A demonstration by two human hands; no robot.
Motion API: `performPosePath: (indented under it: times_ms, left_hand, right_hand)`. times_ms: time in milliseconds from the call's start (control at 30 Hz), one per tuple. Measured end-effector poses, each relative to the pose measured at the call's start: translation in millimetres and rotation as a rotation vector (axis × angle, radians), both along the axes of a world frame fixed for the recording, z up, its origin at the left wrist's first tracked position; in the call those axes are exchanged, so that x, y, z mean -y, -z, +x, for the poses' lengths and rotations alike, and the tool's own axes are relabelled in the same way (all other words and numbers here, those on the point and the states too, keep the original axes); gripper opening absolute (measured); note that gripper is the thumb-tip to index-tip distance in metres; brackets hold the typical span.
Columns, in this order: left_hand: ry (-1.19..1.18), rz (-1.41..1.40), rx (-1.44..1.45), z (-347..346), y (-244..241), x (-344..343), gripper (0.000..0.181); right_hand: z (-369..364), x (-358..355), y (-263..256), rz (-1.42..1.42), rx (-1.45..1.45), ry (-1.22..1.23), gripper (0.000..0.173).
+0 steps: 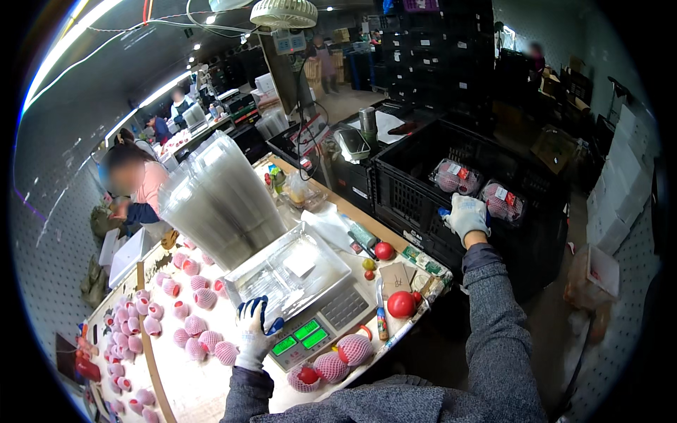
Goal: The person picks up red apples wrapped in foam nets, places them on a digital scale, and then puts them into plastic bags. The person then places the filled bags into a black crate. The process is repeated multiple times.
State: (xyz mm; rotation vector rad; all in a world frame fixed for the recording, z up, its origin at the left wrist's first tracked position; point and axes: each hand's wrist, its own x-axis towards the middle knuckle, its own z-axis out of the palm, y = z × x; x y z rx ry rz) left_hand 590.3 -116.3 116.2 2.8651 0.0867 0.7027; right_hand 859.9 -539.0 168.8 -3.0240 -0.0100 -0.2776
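My left hand [254, 330], in a white and blue coated glove, is open with fingers apart at the near left corner of a clear plastic tray [322, 277]. That tray sits on a digital scale [296, 343] with lit green displays, and a white slip lies in it. I cannot tell whether my fingertips touch it. Over the near side of a black plastic crate [402, 198] is my right hand [468, 217], gloved alike, its fingers hidden. Beside it in the crate lie two clear packs of net-wrapped fruit, a left pack [456, 177] and a right pack [502, 201].
Red fruits in pink foam nets [195, 325] cover the table's left. A tall stack of clear plastic containers [222, 201] stands behind the scale. A knife [381, 312] lies near a bare tomato [401, 304]. A person [140, 185] works at far left.
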Motion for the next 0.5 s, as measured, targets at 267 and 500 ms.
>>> performPosePath:
  times_ms: [267, 500]
  left_hand:
    - [-0.032, -0.188, 0.155, -90, 36, -1, 0.039]
    - [-0.173, -0.248, -0.053, -214, 79, -3, 0.019]
  right_hand:
    - [-10, 3, -2, 0.0, 0.015, -0.009, 0.036]
    - [-26, 1, -1, -0.005, 0.025, 0.007, 0.037]
